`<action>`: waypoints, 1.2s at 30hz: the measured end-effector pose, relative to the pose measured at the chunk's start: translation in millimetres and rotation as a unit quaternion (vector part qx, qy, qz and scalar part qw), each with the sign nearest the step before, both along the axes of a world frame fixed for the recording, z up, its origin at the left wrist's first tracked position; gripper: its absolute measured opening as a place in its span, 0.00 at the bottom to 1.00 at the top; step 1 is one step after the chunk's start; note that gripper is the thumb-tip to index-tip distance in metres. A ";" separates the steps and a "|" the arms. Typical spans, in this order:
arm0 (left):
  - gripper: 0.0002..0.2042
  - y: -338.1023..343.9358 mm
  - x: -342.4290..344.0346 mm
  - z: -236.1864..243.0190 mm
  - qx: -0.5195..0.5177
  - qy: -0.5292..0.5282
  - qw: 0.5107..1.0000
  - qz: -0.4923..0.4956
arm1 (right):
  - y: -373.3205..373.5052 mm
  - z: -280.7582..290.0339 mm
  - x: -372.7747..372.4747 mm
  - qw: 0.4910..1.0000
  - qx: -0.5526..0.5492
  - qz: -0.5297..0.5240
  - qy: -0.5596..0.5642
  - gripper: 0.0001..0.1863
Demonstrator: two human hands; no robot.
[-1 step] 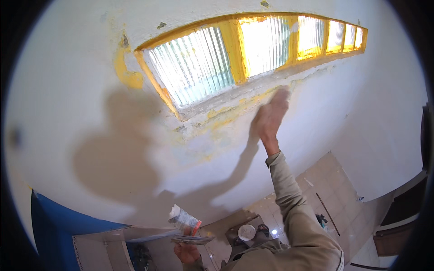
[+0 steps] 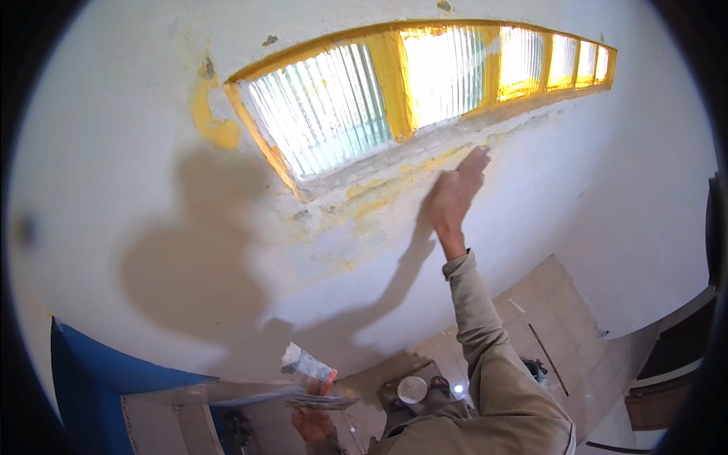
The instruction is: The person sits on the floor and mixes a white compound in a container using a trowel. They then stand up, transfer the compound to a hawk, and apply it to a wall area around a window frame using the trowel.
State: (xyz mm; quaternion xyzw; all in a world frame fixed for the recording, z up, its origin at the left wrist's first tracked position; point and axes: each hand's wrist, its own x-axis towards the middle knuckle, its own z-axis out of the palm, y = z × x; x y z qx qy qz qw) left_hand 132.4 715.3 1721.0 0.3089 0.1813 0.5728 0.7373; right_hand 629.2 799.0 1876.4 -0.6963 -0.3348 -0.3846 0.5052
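Note:
My right hand reaches up to the white wall just below the window sill, its fingers stretched out and laid on or very near the surface. Nothing shows in it. Around it the plaster has a rough strip with yellow patches. Low down, my left hand is closed around a thin flat plate, seen nearly edge-on. Above that plate stands a broad scraper-like piece, smeared white and grey with a red-orange end. How the two are gripped is partly hidden.
A long window with ribbed panes and yellow frames runs along the wall above. Below me, a round white container stands on a brown support. A long thin stick lies on the tiled floor. Blue panels stand at lower left.
My right forearm has shifted slightly to the left, and the hand, blurred before, is sharper now. The left hand still holds its pieces, almost unmoved.

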 end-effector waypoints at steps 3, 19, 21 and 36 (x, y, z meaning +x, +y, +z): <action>0.25 -0.3 5.4 6.2 -0.053 -0.091 0.994 -0.025 | -15.8 8.2 -19.9 0.976 -0.136 0.078 -0.153 0.45; 0.16 11.6 75.4 81.1 0.054 0.088 0.985 -0.137 | -83.5 -11.5 -88.1 0.942 -0.052 0.223 0.246 0.27; 0.13 24.4 88.8 79.3 0.040 0.080 0.972 -0.216 | -114.3 -28.0 -148.3 0.720 -0.165 0.524 0.423 0.26; 0.19 19.5 173.5 99.9 -0.008 -0.072 0.919 -0.388 | -175.8 -24.4 -172.9 0.354 0.146 0.716 0.584 0.36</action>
